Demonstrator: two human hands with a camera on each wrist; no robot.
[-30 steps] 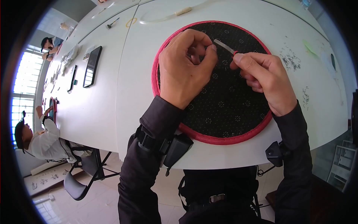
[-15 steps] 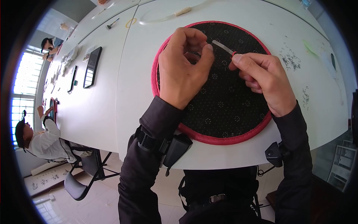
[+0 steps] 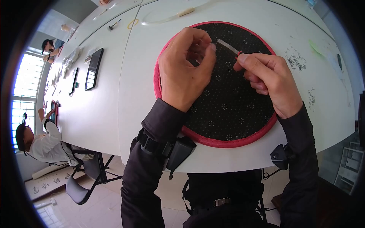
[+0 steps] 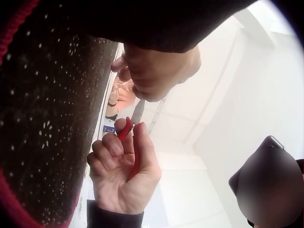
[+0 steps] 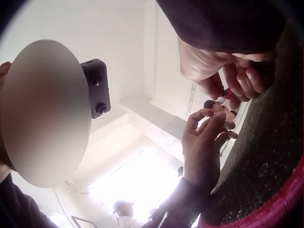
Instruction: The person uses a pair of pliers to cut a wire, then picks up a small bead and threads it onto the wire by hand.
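From my remote seat, I see the person's right hand gripping a red-handled blade, the handle pinched between thumb and bent forefinger, with the other fingers curled in below. The blade is above the far half of the mat, slanting from the right hand toward the far left, its tip just beside the left hand's fingertips. The left hand is above the mat's left side, its fingers bent and thumb and forefinger tips close together; I cannot tell whether they pinch anything, as whatever might be there is too small. My left wrist view shows both hands raised off the mat. The mat is round and black with a red rim, lying on the white table at the near edge. Right of it lie two scatters of dark bits, one farther and one nearer. Left of the mat I see a phone; beyond it lie a brush and a yellow ring. Farther left, a person in white sits at the table.
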